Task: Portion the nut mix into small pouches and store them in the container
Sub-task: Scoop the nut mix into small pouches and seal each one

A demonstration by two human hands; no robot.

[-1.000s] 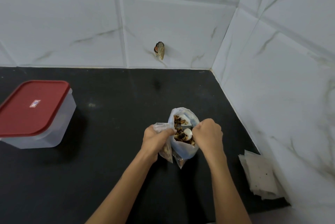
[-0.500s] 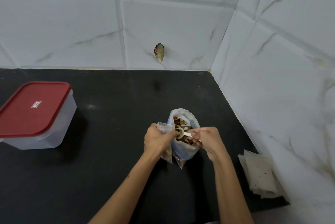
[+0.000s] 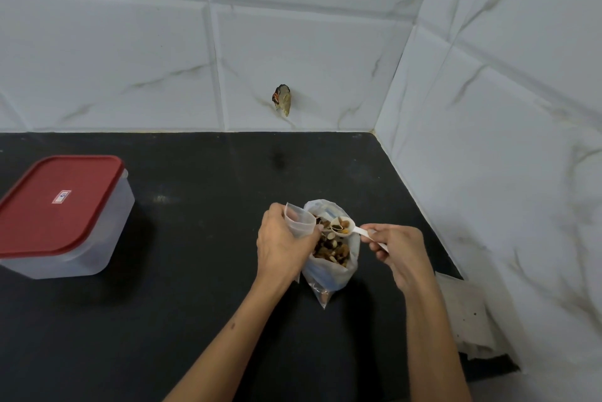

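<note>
A large clear bag (image 3: 335,268) of nut mix (image 3: 332,250) is stood near the middle of the black surface (image 3: 195,320), its mouth open upward. Brown, dark and pale pieces are seen filling it up to just below the rim.

A small clear pouch (image 3: 298,222) is held by the left hand (image 3: 281,243), whose fingers are curled round it; the pouch is kept just beside the left edge of the bag's mouth, with its own mouth held open. Whether anything lies inside the pouch cannot be told.

A white spoon (image 3: 350,230) is pinched by its handle in the right hand (image 3: 399,251), thumb and fingertips closed on it. The bowl of the spoon is loaded with a few nuts and is held above the bag's open mouth, a little to the right of the pouch.

A translucent container (image 3: 81,245) is set well apart at the left of the surface. It is closed by a red lid (image 3: 55,206) bearing a small white label, and its contents cannot be made out through the cloudy wall.

A loose stack of flat pouches (image 3: 469,317) is laid at the right edge of the surface, against the marbled white tiled wall (image 3: 505,141). A small brownish object (image 3: 282,100) is seen on the back wall, above the surface; what it is cannot be told.
</note>
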